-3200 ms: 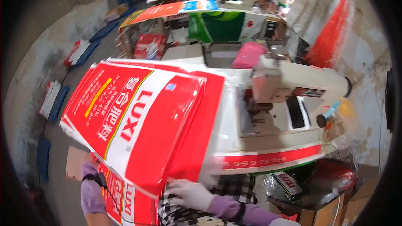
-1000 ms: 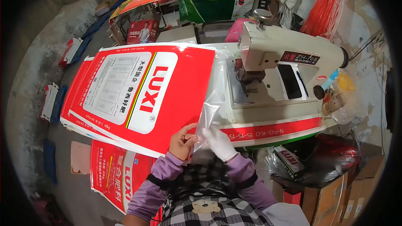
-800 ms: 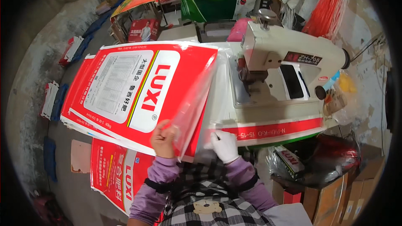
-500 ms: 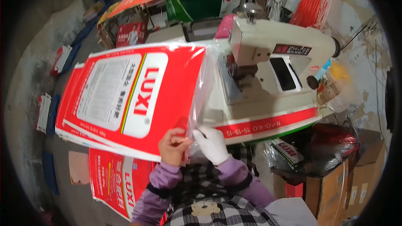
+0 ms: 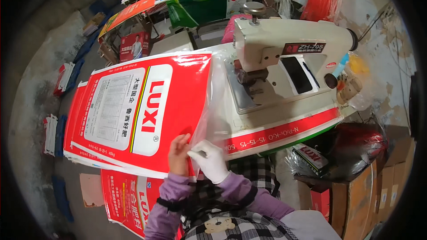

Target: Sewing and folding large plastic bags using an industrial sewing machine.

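Red printed sack (image 5: 147, 106) flat on surface, just above both hands. Bare left hand (image 5: 179, 155) pinches its near edge; white-gloved right hand (image 5: 210, 160) pinches clear liner (image 5: 213, 106). Sewing machine (image 5: 289, 58) beyond right hand.

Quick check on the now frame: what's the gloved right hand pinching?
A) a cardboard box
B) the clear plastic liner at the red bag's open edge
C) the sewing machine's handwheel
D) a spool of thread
B: the right hand, in a white glove, pinches the clear plastic liner sticking out of the red bag, with the bare left hand on the bag edge beside it.
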Available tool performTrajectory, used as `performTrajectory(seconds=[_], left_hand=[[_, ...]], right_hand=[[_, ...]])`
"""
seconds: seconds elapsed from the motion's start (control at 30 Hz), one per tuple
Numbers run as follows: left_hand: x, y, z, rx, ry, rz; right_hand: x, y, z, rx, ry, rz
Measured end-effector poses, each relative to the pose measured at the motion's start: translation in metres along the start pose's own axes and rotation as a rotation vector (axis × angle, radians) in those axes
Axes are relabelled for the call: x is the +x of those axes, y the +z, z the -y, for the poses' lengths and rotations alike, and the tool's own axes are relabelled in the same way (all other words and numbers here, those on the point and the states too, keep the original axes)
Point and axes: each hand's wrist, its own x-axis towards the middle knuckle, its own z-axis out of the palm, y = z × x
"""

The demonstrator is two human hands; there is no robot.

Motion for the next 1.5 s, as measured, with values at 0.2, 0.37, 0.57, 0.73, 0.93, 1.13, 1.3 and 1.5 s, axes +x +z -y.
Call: performTrajectory(seconds=[0.2, 0.37, 0.57, 0.73, 0.93, 1.13, 1.3, 1.5], left_hand=[[0.007, -0.009, -0.054, 1.837, -0.065, 0.582], [0.009, -0.014, -0.063, 1.219, 0.126, 0.182], [-0.002, -0.018, -0.061, 1.181, 0.047, 0.324], [-0.021, 0.007, -0.091, 1.252, 0.393, 0.14], [-0.062, 0.009, -0.122, 1.504, 0.587, 0.217], [-0.181, -0.081, -0.179, 1.908, 0.547, 0.255], [-0.204, -0.091, -0.192, 1.958, 0.539, 0.105], [-0.195, -0.09, -0.196, 1.869, 0.466, -0.112]], right_hand=[[0.006, -0.021, -0.014, -0.188, -0.205, 0.276], [-0.027, -0.023, -0.015, 0.007, -0.22, 0.491], [-0.02, -0.012, -0.011, -0.487, -0.642, 0.566], [0.017, -0.02, -0.006, 0.31, 0.187, 0.475], [0.027, 0.032, -0.022, -0.625, -0.527, 0.816], [0.073, 0.04, -0.106, -1.143, -0.524, 0.572], [0.08, 0.007, -0.157, -0.046, -0.129, 0.101], [0.072, -0.072, -0.05, -0.233, 0.022, -0.524]])
